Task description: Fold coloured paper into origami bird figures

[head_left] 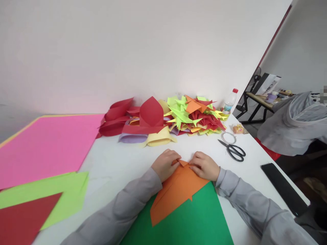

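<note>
A folded orange paper (176,192) lies on the white table, partly over a green sheet (194,221). My left hand (166,165) pinches the paper's far tip from the left, fingers curled. My right hand (204,165) presses and pinches the same tip from the right. Both hands meet at a small folded flap at the top of the orange paper.
A heap of folded paper shapes (194,115) and curled red and yellow pieces (145,122) lies at the back. Black scissors (235,149), a tape ring (228,137) and a water bottle (229,102) are at right. A black phone (284,187) lies near the table's right edge. Pink (46,146), light green (68,190) and red (22,217) sheets lie left. A person in grey (293,122) sits at right.
</note>
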A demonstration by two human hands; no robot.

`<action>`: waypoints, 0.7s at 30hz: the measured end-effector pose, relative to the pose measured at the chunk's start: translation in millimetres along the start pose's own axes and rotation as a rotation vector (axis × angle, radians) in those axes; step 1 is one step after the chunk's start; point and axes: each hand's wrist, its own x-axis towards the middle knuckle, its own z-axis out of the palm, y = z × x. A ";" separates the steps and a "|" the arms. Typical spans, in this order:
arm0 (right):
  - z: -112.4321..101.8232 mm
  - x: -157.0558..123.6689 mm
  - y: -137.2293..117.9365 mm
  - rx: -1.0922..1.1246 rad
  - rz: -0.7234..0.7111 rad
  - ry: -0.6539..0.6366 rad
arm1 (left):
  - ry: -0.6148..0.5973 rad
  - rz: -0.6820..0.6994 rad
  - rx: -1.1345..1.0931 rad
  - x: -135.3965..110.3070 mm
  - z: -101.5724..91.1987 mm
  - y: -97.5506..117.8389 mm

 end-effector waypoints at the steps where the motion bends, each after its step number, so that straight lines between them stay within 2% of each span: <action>1: 1.6 -0.4 0.9 0.009 -0.023 0.016 | 0.016 0.015 0.019 -1.3 1.6 0.2; 5: 5.3 -0.4 3.5 0.004 -0.091 0.042 | 0.062 0.074 0.073 -5.3 6.3 -0.1; 8: 6.3 0.9 3.0 -0.071 -0.098 -0.001 | 0.084 0.107 0.094 -7.0 8.0 -1.9; 13: 4.8 4.5 0.2 -0.115 0.021 -0.090 | 0.118 0.113 0.118 -11.0 8.9 -5.9; 17: 2.8 6.8 -1.0 -0.138 0.051 -0.145 | 0.149 0.089 0.145 -13.8 9.4 -8.8; 21: 2.5 8.3 0.3 -0.073 0.104 -0.150 | 0.183 0.073 0.193 -12.1 8.1 -9.9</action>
